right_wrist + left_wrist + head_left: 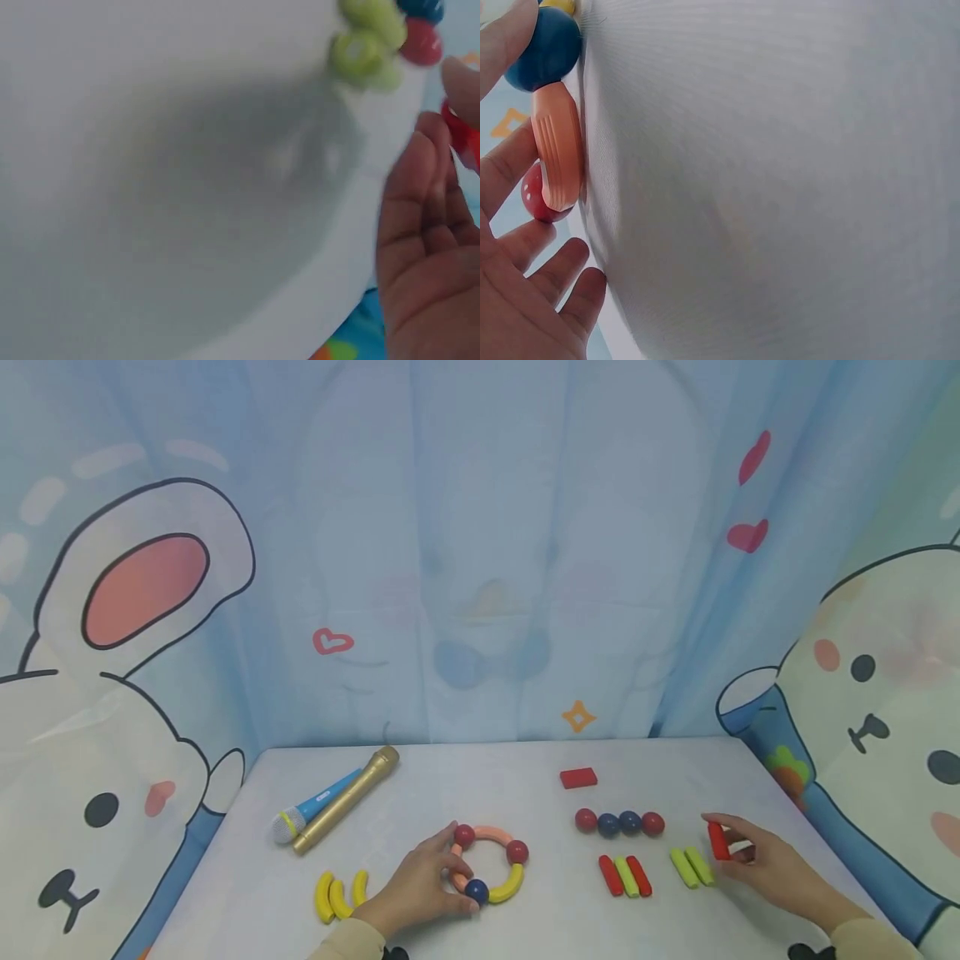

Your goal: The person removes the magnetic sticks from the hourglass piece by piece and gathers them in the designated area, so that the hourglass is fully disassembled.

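The left hand (427,877) is spread at the near left side of a ring (492,833) lying on the table, its thumb against the blue ball (477,891) and another finger on the salmon arc (559,146) next to it; I cannot tell how firmly these two press. The right hand (776,864) pinches a red piece (718,842) between thumb and fingers, held tilted, and whether that piece touches the table cannot be told. Around the ring run two red balls, the blue ball, two salmon arcs and one yellow arc (506,885). Near the left wrist lie three yellow curved pieces (339,897) side by side. Just left of the right hand lie two green sticks (692,867) together, and further left a red, green and red trio of sticks (626,876). Beyond the trio runs a row of four balls (619,823), red at the ends and blue between, with a flat red block (578,778) behind it. At the far left, a blue microphone (318,806) and a gold microphone (347,802) lie slantwise, side by side. A white cloth (472,785) covers the table, and a pale blue curtain (487,543) with cartoon animals hangs behind.
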### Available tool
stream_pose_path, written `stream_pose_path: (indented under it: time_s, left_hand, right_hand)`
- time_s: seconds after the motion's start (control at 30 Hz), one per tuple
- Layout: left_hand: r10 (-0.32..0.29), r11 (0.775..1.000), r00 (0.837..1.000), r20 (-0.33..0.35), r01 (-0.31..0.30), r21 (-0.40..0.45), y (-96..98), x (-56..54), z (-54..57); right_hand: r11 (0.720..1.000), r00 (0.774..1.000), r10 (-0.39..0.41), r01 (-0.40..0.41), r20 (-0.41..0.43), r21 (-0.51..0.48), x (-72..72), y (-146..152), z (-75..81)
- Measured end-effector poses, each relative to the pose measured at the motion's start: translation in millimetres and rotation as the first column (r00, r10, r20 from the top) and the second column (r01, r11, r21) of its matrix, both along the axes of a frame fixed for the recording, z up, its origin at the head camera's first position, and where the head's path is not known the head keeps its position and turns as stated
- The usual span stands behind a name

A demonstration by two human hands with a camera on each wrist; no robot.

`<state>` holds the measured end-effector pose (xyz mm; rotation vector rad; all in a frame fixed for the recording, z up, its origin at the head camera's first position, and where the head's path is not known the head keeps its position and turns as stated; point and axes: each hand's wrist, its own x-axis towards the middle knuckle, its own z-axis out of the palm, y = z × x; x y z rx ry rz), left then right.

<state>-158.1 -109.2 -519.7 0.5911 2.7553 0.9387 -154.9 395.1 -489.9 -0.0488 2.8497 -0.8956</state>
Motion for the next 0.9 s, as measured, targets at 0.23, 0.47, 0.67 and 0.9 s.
stream_pose_path:
  time_s: [0.23, 0.47, 0.67, 0.9]
  left_hand:
    - [-0.004, 1.000, 1.000, 0.004, 0.004, 0.008, 0.4, -0.7, 0.7]
    - [0.015, 1.000, 1.000, 0.026, -0.015, -0.013, 1.0, -1.5, -0.6]
    - [-0.002, 1.000, 1.000, 0.008, 0.002, -0.005, 0.0, -2.6, -0.7]
    - [-0.030, 0.999, 0.999, 0.037, 0.031, -0.018, -2.1, -5.0, 0.9]
  right_hand:
    - [0.996, 0.987, 0.051, -0.062, 0.155, 0.061, -12.0, 18.2, -23.2]
    - [0.992, 0.982, 0.078, -0.093, 0.169, 0.083, -17.5, 17.4, -28.9]
    - [0.994, 0.985, 0.060, -0.074, 0.162, 0.081, -14.1, 17.1, -28.7]
    - [0.998, 0.987, 0.021, -0.029, 0.160, 0.048, -6.2, 16.9, -22.5]
